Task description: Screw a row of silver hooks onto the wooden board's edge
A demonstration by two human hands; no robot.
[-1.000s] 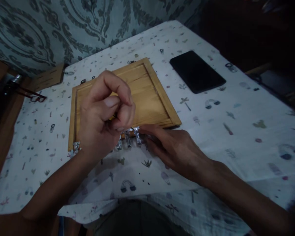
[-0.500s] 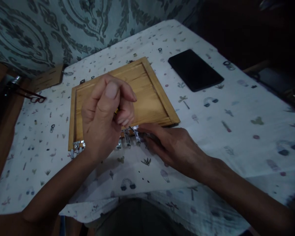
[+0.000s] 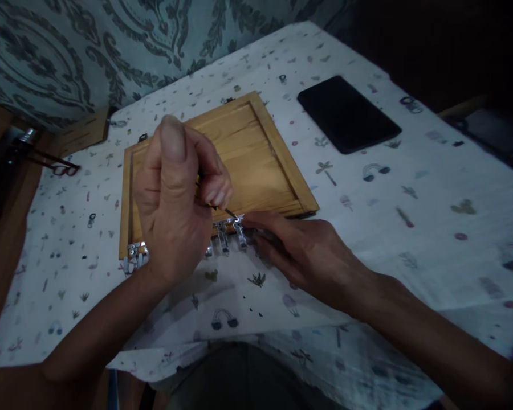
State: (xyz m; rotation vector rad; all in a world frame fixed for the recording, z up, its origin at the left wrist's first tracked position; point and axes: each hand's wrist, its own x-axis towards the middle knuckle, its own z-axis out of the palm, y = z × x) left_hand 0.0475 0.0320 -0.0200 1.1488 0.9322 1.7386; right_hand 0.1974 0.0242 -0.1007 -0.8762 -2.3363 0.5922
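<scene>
My left hand is closed around a screwdriver, whose yellow-and-black handle is mostly hidden by the fingers. The thin shaft slants down to the right, with its tip at the screw of a metal hinge. This hinge is at the near edge of a framed wooden panel lying on the table. From the right, my right hand pinches around that same hinge and the panel edge, forefinger above and thumb lower. Another hinge sits just left of it, and more metal hinges show at the panel's left corner.
A black tablet-like slab lies right of the panel on the patterned white cloth. At the far left are red-framed glasses and a flat brown piece. Patterned fabric rises behind the table.
My left hand has turned, its thumb now pointing more upward, and has shifted slightly left. More of the screwdriver shaft shows, its tip now at the screw. My right hand stays at the hinge.
</scene>
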